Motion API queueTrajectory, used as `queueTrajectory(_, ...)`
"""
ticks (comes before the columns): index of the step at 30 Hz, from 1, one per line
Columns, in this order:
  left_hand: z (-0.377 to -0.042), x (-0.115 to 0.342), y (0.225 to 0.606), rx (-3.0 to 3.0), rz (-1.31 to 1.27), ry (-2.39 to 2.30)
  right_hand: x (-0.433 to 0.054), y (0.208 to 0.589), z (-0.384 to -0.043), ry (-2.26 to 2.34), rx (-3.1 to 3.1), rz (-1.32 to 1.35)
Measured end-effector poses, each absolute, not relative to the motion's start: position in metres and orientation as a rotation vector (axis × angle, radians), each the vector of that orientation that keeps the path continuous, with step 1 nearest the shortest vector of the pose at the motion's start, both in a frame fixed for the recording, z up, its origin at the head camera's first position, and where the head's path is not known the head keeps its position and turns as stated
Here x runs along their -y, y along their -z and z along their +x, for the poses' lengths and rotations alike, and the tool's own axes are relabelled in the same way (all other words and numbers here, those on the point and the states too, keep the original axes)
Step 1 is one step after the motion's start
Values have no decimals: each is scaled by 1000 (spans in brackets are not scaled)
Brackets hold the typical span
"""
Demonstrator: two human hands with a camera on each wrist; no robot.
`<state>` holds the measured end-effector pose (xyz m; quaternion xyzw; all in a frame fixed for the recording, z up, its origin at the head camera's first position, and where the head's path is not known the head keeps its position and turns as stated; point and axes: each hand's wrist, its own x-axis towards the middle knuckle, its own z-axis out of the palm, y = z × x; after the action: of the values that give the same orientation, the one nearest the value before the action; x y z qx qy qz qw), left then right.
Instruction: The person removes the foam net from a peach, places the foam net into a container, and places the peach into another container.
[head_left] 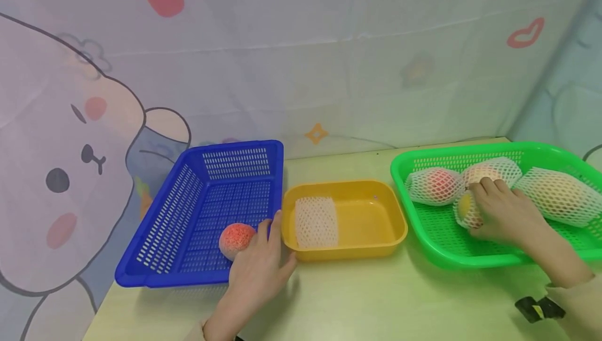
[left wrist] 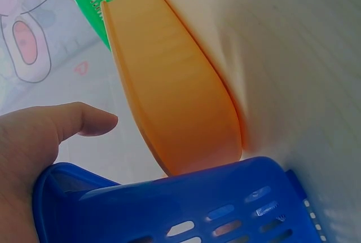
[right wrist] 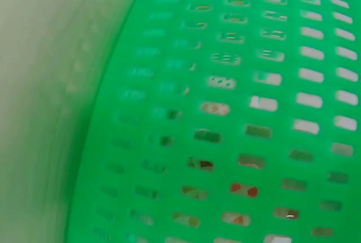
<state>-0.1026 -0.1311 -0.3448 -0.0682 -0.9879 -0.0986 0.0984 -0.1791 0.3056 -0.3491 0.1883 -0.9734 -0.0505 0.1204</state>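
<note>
A red-and-pale peach (head_left: 236,240) without a net lies in the near right part of the blue basket (head_left: 202,277). Over that basket's right rim reaches my left hand (head_left: 259,268), its fingers extended beside the peach; in the left wrist view the thumb (left wrist: 84,120) sticks out straight. At the other side, my right hand (head_left: 505,213) is down in the green basket (head_left: 451,261), fingers and thumb curled round a yellow fruit (head_left: 465,210) in a white foam net. The right wrist view shows only the green basket's slotted wall (right wrist: 225,113), which hides this hand.
Between the baskets stands a yellow tray (head_left: 367,226) with an empty white foam net (head_left: 316,222) at its left. More netted fruits, including a reddish one (head_left: 439,184) and a large pale one (head_left: 559,195), lie in the green basket. A printed curtain (head_left: 301,69) hangs behind the table.
</note>
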Motion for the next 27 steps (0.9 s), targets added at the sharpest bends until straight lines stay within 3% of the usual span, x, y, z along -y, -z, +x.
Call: queueTrajectory(27,-102,130,345,2917,-200,276,-288,333,-163,-457,2872,460)
